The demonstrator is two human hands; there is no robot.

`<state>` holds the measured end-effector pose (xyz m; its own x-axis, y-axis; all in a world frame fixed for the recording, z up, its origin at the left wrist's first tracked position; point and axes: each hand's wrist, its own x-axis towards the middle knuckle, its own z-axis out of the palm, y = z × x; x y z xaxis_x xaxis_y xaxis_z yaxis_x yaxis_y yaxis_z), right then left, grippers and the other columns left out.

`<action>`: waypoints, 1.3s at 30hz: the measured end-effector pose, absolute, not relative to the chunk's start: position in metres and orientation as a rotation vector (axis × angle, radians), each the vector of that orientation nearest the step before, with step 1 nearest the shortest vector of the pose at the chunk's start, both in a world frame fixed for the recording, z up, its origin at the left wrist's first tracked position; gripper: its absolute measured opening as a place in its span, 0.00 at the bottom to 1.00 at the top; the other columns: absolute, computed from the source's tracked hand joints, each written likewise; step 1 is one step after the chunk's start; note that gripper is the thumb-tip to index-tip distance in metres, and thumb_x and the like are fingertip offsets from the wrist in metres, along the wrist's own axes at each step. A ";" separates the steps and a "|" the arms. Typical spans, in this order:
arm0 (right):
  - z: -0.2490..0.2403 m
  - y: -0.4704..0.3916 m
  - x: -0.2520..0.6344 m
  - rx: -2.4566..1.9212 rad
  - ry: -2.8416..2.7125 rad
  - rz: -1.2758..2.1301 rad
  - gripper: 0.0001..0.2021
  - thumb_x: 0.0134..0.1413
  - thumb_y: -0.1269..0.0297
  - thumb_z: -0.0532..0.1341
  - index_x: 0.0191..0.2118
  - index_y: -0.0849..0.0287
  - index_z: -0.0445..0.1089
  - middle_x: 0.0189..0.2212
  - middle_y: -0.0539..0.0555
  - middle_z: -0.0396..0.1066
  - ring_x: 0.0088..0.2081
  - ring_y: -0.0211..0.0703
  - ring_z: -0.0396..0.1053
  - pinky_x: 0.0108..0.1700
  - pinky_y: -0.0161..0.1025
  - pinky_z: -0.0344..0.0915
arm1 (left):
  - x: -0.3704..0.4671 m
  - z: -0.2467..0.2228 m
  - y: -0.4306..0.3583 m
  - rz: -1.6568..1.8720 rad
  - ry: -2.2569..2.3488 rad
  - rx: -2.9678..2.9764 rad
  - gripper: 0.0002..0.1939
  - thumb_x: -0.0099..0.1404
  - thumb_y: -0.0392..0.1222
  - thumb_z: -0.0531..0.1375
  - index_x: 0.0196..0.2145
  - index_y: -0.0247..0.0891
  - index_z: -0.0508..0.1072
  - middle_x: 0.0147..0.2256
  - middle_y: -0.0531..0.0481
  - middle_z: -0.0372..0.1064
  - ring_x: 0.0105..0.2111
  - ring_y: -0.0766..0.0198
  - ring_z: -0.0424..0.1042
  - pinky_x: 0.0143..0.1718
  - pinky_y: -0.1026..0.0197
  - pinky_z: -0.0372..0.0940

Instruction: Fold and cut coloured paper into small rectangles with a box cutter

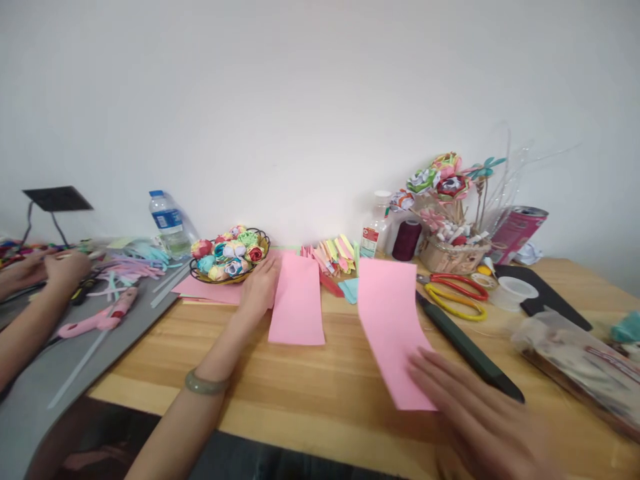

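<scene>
My left hand, with a pale green bangle on the wrist, lies with its fingers stretched forward. It rests along the left edge of a pink paper sheet flat on the table, close beside a wire basket of colourful paper flowers. On the right, my right hand is blurred by motion. Its fingers lie over the lower right corner of a second pink paper strip, which curves and seems partly raised; the thumb is hidden. More pink paper lies under the basket.
Scissors with red and yellow handles and a dark green cutter lie at right. Behind stand a thread spool, a clear bottle and a flower pot. Another person's hands work at left near a pink glue gun.
</scene>
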<state>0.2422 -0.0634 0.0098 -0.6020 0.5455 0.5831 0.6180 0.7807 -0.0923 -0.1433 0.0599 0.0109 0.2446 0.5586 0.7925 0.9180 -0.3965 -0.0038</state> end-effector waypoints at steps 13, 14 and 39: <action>0.023 -0.077 0.205 -0.880 -2.441 0.250 0.15 0.63 0.63 0.48 0.38 0.54 0.73 0.28 0.50 0.76 0.27 0.35 0.73 0.28 0.29 0.68 | -0.034 0.042 -0.065 -0.310 -1.095 -3.260 0.32 0.59 0.60 0.57 0.52 0.33 0.67 0.56 0.38 0.62 0.56 0.50 0.61 0.58 0.54 0.52; 0.024 -0.075 0.207 -0.910 -2.409 0.331 0.13 0.62 0.62 0.50 0.38 0.53 0.73 0.29 0.49 0.76 0.28 0.35 0.73 0.29 0.28 0.68 | -0.035 0.037 -0.069 -0.335 -1.110 -3.275 0.33 0.57 0.62 0.58 0.51 0.33 0.68 0.56 0.37 0.61 0.57 0.50 0.60 0.59 0.54 0.51; 0.014 -0.004 0.181 -1.240 -2.456 0.693 0.12 0.51 0.71 0.53 0.40 0.60 0.69 0.40 0.58 0.71 0.43 0.46 0.67 0.47 0.44 0.61 | -0.026 0.008 -0.080 -1.141 -1.498 -3.198 0.09 0.60 0.37 0.62 0.23 0.35 0.67 0.30 0.50 0.67 0.33 0.65 0.65 0.34 0.66 0.58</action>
<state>0.1807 -0.0038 0.0143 -0.5805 0.8127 0.0506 0.6662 0.5098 -0.5443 -0.0264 -0.0805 0.0078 0.5258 0.8066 0.2701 0.4748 -0.5417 0.6936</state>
